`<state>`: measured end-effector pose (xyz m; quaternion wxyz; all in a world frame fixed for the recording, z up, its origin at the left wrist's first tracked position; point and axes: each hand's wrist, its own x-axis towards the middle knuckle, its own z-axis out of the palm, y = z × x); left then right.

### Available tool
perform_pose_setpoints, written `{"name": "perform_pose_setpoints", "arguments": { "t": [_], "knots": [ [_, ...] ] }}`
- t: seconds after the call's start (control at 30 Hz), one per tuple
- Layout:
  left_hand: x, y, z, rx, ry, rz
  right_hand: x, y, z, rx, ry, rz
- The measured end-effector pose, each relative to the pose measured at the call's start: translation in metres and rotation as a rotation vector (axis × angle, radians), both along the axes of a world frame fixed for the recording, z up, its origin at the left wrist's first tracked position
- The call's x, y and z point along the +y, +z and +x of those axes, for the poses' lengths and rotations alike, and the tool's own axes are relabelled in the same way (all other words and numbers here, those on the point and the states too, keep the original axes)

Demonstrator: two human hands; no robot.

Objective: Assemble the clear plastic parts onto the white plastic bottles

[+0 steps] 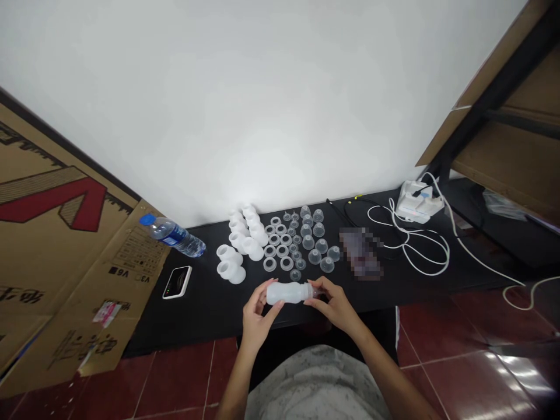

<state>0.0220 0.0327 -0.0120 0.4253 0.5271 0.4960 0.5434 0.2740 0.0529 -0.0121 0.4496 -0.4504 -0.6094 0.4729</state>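
Note:
A small white plastic bottle (286, 292) lies sideways between my two hands, just above the near edge of the black table (205, 303). My left hand (258, 318) grips its base end with curled fingers. My right hand (333, 303) is closed around the neck end, where a clear cap or teat sits. Beyond the hands stand several more white bottles (240, 245), rows of white rings (277, 248) and several clear caps (317, 245).
A water bottle with a blue cap (175, 234) lies at the left beside a phone (177, 282). Cardboard sheets (65, 245) lean at the left. A white charger with looping cables (417, 204) and a wooden shelf (503, 116) stand at the right.

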Motion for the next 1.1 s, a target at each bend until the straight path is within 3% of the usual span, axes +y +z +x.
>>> {"name": "perform_pose_setpoints", "arguments": {
  "t": [0.4,0.73,1.1],
  "knots": [
    [0.0,-0.004,0.0,0.204,0.152,-0.053,-0.002,0.009,0.002,-0.076,0.037,0.039],
    [0.0,-0.005,-0.002,0.37,0.186,0.002,-0.001,-0.001,0.003,-0.041,0.043,0.057],
    [0.0,-0.001,-0.004,0.289,0.148,-0.019,-0.001,0.003,0.004,-0.05,0.074,0.048]
  ]
}}
